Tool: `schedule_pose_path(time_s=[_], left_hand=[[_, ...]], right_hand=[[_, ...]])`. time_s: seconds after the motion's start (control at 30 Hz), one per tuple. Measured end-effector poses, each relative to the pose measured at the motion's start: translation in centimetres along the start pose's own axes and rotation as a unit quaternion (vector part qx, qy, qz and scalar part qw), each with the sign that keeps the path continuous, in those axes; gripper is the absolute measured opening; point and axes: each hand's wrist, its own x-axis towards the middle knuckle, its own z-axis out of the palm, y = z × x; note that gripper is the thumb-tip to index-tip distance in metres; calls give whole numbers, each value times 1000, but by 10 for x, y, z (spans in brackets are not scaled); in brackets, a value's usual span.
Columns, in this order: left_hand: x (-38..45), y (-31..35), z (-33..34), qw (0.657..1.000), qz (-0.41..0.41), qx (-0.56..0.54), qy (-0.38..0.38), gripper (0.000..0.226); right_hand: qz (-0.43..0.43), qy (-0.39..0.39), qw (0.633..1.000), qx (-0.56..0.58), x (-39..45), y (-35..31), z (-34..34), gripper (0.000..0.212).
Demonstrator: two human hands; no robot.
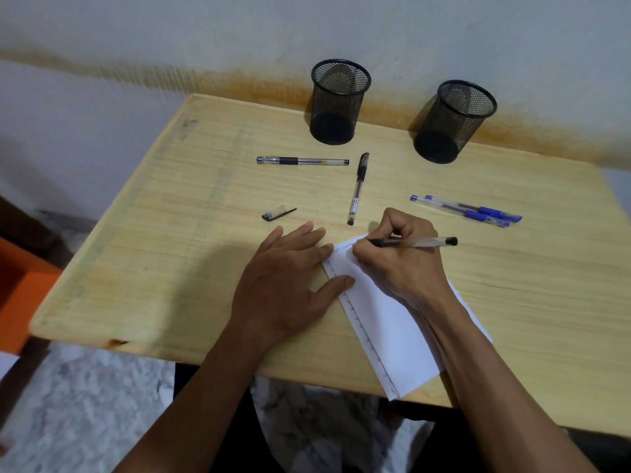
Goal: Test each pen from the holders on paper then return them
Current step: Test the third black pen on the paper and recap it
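My right hand [399, 257] grips a clear black-ink pen [423, 242], its tip on the top of a white sheet of paper [386, 319] where small writing shows. My left hand [286, 285] lies flat, fingers spread, pressing the paper's left edge. Two empty black mesh holders stand at the back, the left holder [336, 102] and the right holder [450, 121]. A black pen [302, 161] lies sideways in front of the left holder, and another black pen [358, 187] lies lengthwise. Two blue pens [467, 210] lie together at the right. A loose black cap [278, 213] rests near my left hand.
The wooden table [153, 268] stands against a white wall with a rusty stain. The paper's lower corner hangs over the front edge. An orange object [17, 285] sits left of the table. Marbled floor shows below.
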Motion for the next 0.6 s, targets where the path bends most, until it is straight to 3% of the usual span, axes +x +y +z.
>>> schedule_pose_path(time_s=[0.27, 0.33, 0.43, 0.6], left_hand=[[1, 1, -1, 1000, 2, 5, -4, 65], [1, 1, -1, 1000, 2, 4, -3, 66], [3, 1, 0, 1000, 5, 15, 6, 66], [-1, 2, 2, 999, 22, 17, 40, 61]], right_hand=[[-3, 7, 1000, -27, -2, -3, 0, 21], [32, 4, 997, 63, 0, -6, -1, 22], [84, -20, 957, 278, 4, -9, -12, 33], [103, 13, 933, 346, 0, -17, -23, 37]])
